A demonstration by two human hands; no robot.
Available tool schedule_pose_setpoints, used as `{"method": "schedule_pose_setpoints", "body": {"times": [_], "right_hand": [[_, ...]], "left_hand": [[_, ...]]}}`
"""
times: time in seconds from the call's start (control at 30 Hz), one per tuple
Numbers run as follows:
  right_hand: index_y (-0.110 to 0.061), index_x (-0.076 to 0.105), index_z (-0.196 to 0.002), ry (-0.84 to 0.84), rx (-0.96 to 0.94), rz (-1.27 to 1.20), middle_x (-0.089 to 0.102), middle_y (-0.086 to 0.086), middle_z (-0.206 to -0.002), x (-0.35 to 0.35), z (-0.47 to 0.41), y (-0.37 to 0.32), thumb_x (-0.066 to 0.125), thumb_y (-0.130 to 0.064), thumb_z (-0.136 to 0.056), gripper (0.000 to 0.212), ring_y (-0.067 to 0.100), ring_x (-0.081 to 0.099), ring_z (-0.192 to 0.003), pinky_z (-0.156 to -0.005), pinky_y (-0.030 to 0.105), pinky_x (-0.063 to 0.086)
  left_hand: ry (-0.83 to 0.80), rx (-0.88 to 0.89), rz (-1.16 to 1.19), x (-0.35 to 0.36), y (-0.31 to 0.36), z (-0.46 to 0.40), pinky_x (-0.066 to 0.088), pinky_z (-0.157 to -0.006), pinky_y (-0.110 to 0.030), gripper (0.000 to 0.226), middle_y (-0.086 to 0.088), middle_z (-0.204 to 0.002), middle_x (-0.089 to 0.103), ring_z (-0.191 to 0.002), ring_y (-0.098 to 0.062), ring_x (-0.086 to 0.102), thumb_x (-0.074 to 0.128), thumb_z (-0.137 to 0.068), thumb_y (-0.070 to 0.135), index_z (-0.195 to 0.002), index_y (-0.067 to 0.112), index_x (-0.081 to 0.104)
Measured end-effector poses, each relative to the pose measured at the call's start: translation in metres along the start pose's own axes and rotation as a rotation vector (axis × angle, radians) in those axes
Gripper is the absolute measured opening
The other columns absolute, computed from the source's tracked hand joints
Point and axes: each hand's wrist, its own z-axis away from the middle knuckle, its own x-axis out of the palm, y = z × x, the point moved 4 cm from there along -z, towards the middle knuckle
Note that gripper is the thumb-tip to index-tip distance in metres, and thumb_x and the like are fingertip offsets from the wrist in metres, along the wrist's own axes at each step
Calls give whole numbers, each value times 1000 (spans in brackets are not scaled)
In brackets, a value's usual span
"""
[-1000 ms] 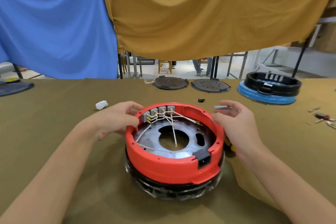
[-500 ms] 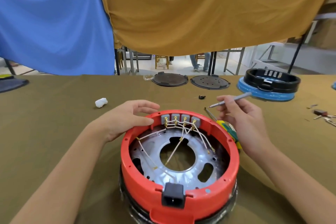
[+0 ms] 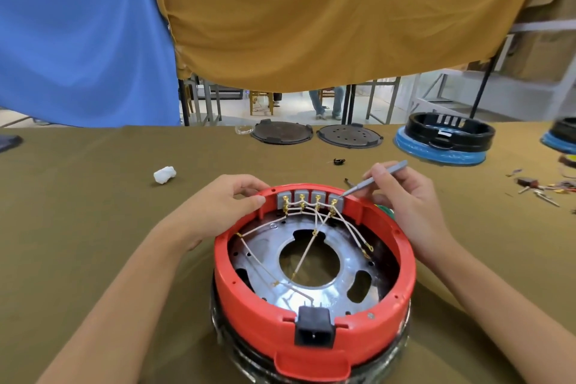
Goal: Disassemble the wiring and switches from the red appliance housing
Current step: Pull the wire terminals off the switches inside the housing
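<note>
— Four grey block switches [image 3: 310, 200] line the round red plastic housing's [image 3: 314, 333] far wall on the table; thin cream wires [image 3: 307, 246] cross the metal plate.

— Right hand [image 3: 405, 196] pinches a slim grey metal tool [image 3: 372, 179], tip at the rightmost switch; left hand [image 3: 218, 206] grips the rim. Something green beyond is mostly hidden.

You get bright, even daylight from the open space beyond the hanging cloths; shadows on the bench [image 3: 93, 227] stay soft. Wide-angle distortion bends the edges, and the far right corner blurs.
</note>
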Motion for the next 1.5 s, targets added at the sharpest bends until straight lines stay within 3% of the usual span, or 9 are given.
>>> {"method": "schedule_pose_setpoints", "body": {"times": [0.2,0.3,0.43,0.53,0.63,0.83,1.1,1.5], "right_hand": [[0,65,-91,-60,-86,105,73,9,-79,-1,-7,-2,61,-17,-97,19,23,74,-74,-69,27,59],[-2,66,-89,-145,-84,137,74,12,-78,3,-20,-7,65,-16,-96,16,27,74,-74,-74,35,61],[-6,66,-88,-211,-141,253,73,4,-74,20,-37,-13,63,-25,-98,22,17,72,-68,-66,29,59],[-5,63,-86,-142,-153,217,69,5,-69,27,-38,-10,59,-32,-100,31,16,68,-61,-60,30,57],[-6,62,-85,-84,-156,187,65,10,-72,24,-36,-7,57,-35,-100,33,23,67,-60,-60,40,59],[-7,59,-82,-102,-193,279,63,18,-74,23,-35,-10,56,-36,-101,34,38,63,-68,-66,57,52],[-7,60,-78,-117,-209,350,64,15,-71,24,-33,-12,59,-33,-99,33,31,64,-65,-67,52,53],[-10,63,-78,-145,-280,444,64,6,-65,23,-32,-16,63,-32,-97,29,25,65,-64,-66,49,52]], "left_hand": [[-20,119,-141,2,7,-1,51,-96,-38,25,11,-110,65,-102,-7,63,55,-99,17,-116,35,58],[-45,253,-180,4,21,-3,44,-101,-26,24,22,-119,57,-114,8,53,62,-94,24,-111,42,59],[-130,382,-403,12,52,-23,30,-95,-7,18,25,-126,44,-119,15,41,70,-87,38,-100,47,63],[-198,384,-408,29,61,-39,33,-105,-17,9,19,-132,43,-124,9,41,73,-85,40,-93,42,68],[-236,369,-341,40,57,-46,33,-111,-26,4,21,-130,49,-123,8,46,74,-85,39,-88,41,72],[-267,386,-281,45,53,-50,35,-97,-7,8,19,-117,61,-111,5,56,72,-87,38,-87,47,72],[-381,364,-308,44,61,-55,40,-104,-35,7,5,-109,59,-104,-7,59,73,-88,33,-93,37,74],[-381,369,-248,45,56,-56,39,-104,-34,6,0,-106,56,-101,-11,59,73,-89,30,-94,34,74]]}}
